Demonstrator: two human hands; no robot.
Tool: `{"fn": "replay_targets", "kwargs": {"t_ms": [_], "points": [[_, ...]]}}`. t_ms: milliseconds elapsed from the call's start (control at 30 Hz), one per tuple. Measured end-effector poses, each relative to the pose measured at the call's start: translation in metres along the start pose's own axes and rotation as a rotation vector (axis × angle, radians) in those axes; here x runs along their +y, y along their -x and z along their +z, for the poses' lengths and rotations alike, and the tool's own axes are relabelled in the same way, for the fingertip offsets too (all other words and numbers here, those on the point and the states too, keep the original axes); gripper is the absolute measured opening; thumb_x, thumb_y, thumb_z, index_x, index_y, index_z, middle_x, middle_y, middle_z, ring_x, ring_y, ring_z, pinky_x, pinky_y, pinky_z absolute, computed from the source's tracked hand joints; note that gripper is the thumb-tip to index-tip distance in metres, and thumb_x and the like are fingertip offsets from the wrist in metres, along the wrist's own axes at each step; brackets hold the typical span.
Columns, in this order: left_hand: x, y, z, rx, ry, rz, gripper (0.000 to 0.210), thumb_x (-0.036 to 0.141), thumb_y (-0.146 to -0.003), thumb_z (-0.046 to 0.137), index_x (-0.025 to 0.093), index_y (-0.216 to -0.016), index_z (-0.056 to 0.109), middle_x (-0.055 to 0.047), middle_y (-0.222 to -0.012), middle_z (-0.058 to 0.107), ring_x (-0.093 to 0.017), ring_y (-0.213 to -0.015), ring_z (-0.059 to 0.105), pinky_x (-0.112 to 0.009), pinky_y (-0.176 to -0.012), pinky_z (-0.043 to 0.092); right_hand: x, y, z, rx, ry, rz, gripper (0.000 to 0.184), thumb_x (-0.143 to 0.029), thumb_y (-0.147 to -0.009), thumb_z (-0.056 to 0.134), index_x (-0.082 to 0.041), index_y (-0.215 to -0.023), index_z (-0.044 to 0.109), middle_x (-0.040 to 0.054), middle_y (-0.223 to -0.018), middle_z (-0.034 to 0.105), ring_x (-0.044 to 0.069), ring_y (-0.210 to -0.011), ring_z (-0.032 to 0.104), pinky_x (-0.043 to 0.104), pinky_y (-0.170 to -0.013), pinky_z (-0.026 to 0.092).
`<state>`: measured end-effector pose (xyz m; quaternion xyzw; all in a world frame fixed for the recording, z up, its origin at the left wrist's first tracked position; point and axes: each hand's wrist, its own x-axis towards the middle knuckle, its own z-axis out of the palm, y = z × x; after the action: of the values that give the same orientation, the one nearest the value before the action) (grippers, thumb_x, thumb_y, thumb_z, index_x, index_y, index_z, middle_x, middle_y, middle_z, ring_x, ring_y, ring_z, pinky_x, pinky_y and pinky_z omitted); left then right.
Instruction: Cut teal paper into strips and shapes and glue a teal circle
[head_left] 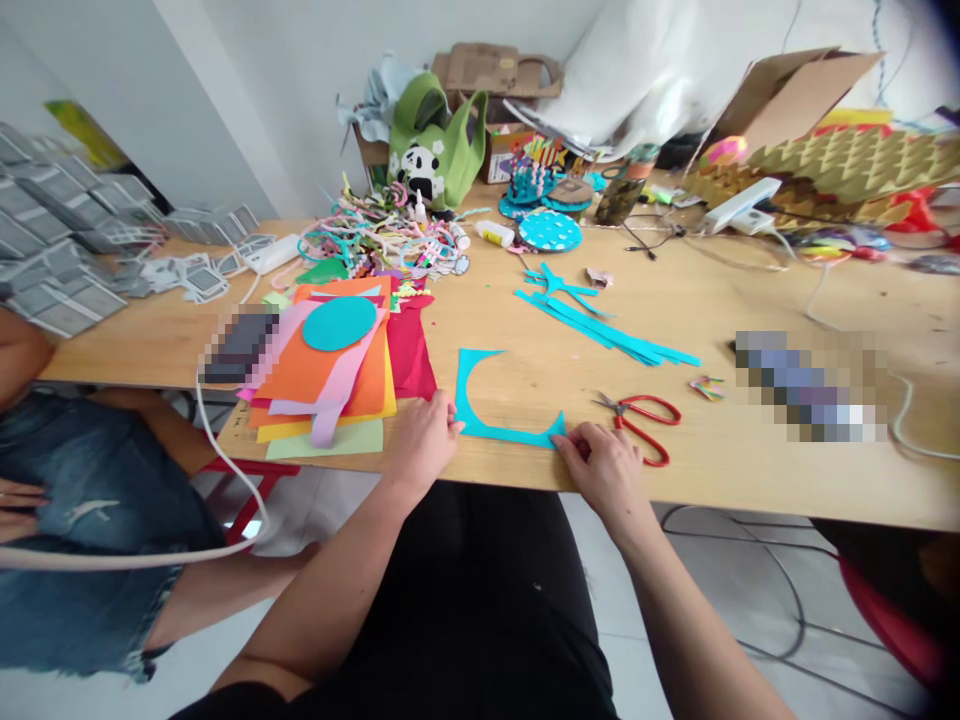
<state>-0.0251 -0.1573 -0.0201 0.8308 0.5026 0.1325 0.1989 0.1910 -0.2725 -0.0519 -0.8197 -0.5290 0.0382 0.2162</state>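
Nearest: black clothing (495,600) over the lap, bare forearms reaching up to the table edge. Left hand (424,445) pinches the lower left corner of a blue offcut (502,433); right hand (604,465) pinches its lower right end, fingers curled. Offcut is thin, flat sheet, straight outer edges, deep round bite, open at upper right; lies at the table's near edge, between the two hands.

Scissors (621,409), red looped handles, just beyond the right hand. Left of the left hand: fanned coloured sheets (300,370), orange, pink, yellow, with a smooth blue disc (340,323) on top. Farther, narrow blue strips (600,332) in a loose bundle. Table (750,460) pale, wood-grained.

Beyond: tangled fuzzy stems (367,235), green panda bag (450,150), bumpy egg-crate material (847,165), pale wall (322,60). Person in denim (112,480) seated at left.
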Motion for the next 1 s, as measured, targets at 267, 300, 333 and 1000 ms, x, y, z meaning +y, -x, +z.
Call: {"fn": "replay_targets", "kwargs": {"t_ms": [267, 300, 333, 1000], "points": [[0.004, -0.001, -0.003, -0.023, -0.037, -0.005, 0.015, 0.013, -0.082, 0.062, 0.018, -0.089, 0.05, -0.003, -0.08, 0.064, -0.02, -0.085, 0.058, -0.032, -0.073, 0.044, 0.002, -0.002, 0.002, 0.004, -0.012, 0.008, 0.038, -0.052, -0.086, 0.047, -0.021, -0.066, 0.053, 0.004, -0.069, 0.063, 0.024, -0.076, 0.05, 0.03, -0.063, 0.023], [0.004, -0.001, -0.002, -0.023, -0.041, -0.003, 0.014, 0.013, -0.082, 0.062, 0.018, -0.089, 0.05, -0.003, -0.08, 0.064, -0.02, -0.086, 0.058, -0.032, -0.073, 0.044, 0.002, -0.002, 0.002, 0.0, -0.013, 0.011, 0.037, -0.052, -0.086, 0.047, -0.021, -0.066, 0.053, 0.0038, -0.069, 0.063, 0.025, -0.077, 0.05, 0.03, -0.063, 0.023], [0.004, -0.001, -0.002, -0.022, -0.047, -0.001, 0.014, 0.013, -0.082, 0.061, 0.018, -0.089, 0.05, -0.003, -0.08, 0.064, -0.02, -0.086, 0.058, -0.032, -0.073, 0.044, 0.002, -0.002, 0.002, -0.004, -0.012, 0.014, 0.036, -0.051, -0.086, 0.048, -0.021, -0.066, 0.052, 0.0036, -0.069, 0.063, 0.025, -0.077, 0.05, 0.03, -0.063, 0.023], [0.008, 0.012, 0.004, 0.065, -0.171, 0.118, 0.008, 0.012, -0.089, 0.048, 0.019, -0.086, 0.051, -0.004, -0.082, 0.059, -0.02, -0.082, 0.049, -0.034, -0.075, 0.042, -0.003, -0.002, -0.002, -0.02, 0.021, 0.017, 0.033, -0.047, -0.087, 0.047, -0.021, -0.067, 0.05, 0.0037, -0.067, 0.06, 0.024, -0.077, 0.05, 0.031, -0.064, 0.025]]}}
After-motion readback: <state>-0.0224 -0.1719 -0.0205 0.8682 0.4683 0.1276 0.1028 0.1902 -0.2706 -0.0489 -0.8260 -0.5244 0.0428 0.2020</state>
